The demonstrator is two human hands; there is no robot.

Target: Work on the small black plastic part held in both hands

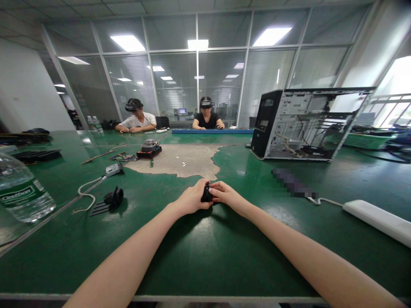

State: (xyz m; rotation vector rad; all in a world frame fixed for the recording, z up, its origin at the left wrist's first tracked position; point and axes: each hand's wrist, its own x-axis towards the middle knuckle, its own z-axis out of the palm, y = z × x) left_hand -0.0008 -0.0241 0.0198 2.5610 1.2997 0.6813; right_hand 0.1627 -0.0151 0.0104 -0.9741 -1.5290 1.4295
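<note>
Both hands meet over the middle of the green table (180, 256). Between them is a small black object (206, 193), partly covered by fingers, so its shape is hard to tell. My left hand (192, 197) wraps its fingers and thumb round the left side of it. From the right, my right hand (223, 192) pinches the same object with thumb and fingertips. Just beyond the hands lies the front tip of a bare, pale patch (192, 159) in the tabletop.
An open computer case (268, 126) stands at the right, near a white power strip (379, 220). At the left are a water bottle (24, 192), a black part (113, 197) and a metal piece with a cable (114, 169). Two people sit across the table.
</note>
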